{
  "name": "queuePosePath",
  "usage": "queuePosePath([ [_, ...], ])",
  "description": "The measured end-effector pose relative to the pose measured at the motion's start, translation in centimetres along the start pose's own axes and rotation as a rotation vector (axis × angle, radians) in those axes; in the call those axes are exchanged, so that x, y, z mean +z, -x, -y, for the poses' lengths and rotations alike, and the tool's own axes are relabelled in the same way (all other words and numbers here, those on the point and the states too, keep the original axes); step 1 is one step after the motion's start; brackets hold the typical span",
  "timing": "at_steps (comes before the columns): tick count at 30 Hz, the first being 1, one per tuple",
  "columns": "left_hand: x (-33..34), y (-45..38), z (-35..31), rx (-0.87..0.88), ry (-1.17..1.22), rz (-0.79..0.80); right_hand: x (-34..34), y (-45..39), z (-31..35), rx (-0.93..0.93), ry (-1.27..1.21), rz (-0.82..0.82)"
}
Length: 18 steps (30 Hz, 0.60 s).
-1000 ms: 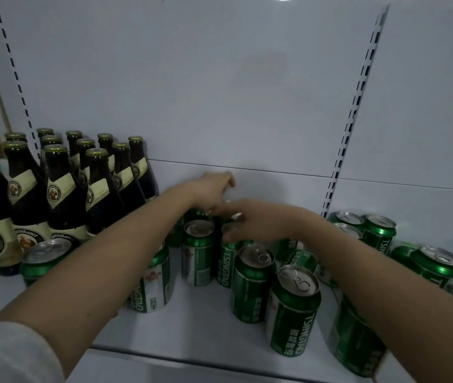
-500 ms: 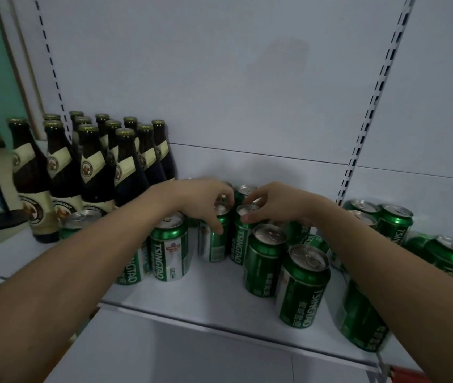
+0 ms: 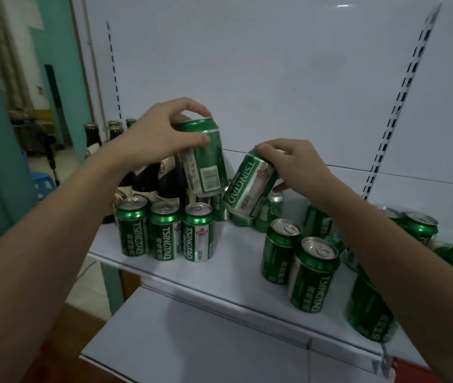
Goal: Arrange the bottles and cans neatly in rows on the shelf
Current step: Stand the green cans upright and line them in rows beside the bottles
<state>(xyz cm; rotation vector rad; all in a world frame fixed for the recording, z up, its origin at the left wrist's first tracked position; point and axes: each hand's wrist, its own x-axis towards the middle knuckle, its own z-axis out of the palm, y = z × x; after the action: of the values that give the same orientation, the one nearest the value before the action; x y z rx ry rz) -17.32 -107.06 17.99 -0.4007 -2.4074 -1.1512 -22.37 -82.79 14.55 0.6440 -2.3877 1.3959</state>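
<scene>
In the head view, a green can (image 3: 203, 158) is gripped near its top by the left hand (image 3: 159, 136), fingers and thumb curled round it, and is held clear above the shelf (image 3: 236, 275). At its four o'clock, a second green can (image 3: 250, 186) is pinched at its top by the right hand (image 3: 294, 164) and is tilted, base toward seven o'clock. Three upright cans (image 3: 164, 233) are lined up touching at the shelf's front, at six o'clock of the left hand. Dark bottles (image 3: 148, 181) are partly hidden behind the left forearm. More cans (image 3: 302, 261) are scattered toward four o'clock.
</scene>
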Motion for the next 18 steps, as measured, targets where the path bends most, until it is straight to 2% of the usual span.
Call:
queuePosePath([
  [4,-2.6,3.6,1.2,-0.068,-0.021,-0.175,3.0,1.7,0.8,0.001,0.089,0.094],
  [10,-6.2,7.7,6.1,-0.192,-0.187,-0.447,8.1,4.9,0.8,-0.01,0.342,0.136],
  [14,-7.7,9.2,10.6,-0.258,-0.348,-0.487,10.9,6.4,0.3,0.074,0.414,0.079],
  [18,-7.0,9.8,15.6,-0.323,-0.327,-0.498,13.6,7.8,0.1,0.109,0.408,-0.036],
])
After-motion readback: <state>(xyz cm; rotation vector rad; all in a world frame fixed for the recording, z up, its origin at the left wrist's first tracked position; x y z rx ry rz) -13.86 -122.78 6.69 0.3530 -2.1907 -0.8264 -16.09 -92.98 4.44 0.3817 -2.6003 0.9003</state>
